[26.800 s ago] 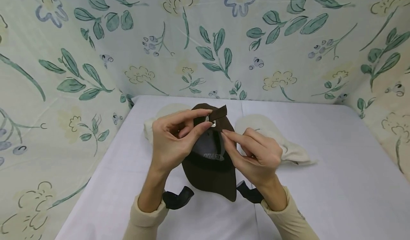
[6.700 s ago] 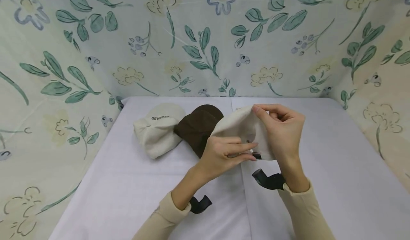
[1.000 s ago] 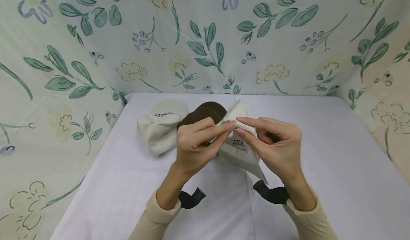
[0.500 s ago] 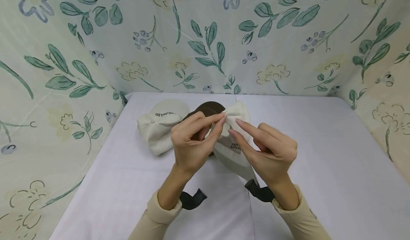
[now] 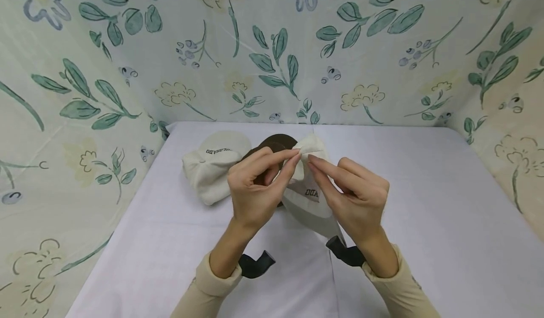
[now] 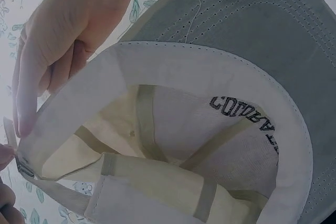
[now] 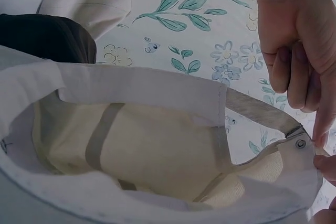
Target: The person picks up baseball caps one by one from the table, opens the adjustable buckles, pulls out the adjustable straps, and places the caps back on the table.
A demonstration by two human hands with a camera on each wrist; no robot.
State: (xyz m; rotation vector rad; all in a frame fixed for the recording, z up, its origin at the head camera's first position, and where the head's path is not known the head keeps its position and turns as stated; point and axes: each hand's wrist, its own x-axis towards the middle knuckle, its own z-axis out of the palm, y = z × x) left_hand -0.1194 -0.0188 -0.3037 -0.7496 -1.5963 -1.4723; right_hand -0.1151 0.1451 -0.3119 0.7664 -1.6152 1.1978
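Observation:
An off-white baseball cap (image 5: 312, 219) hangs between my hands in the head view, brim down, its COLORADO lettering partly showing. My left hand (image 5: 257, 190) pinches the back of the cap near the strap's buckle, thumb against index finger. Close beside it, my right hand (image 5: 357, 193) pinches the strap's end between thumb and index fingertip. In the left wrist view the adjustable strap (image 6: 65, 196) spans the rear opening to a small metal buckle (image 6: 24, 169). The right wrist view shows the strap (image 7: 257, 110) running to the buckle (image 7: 295, 131) right at the fingertips.
Behind my left hand lies a brown cap (image 5: 278, 141), partly hidden. Left of it sits another off-white cap (image 5: 212, 167) with COLORADO lettering. A white cloth covers the table (image 5: 161, 256); floral fabric (image 5: 272, 49) hangs behind it.
The brown cap, held earlier, now lies on the table; the off-white cap is in my hands. Half a second ago my right thumb and index finger were apart; now they have come together.

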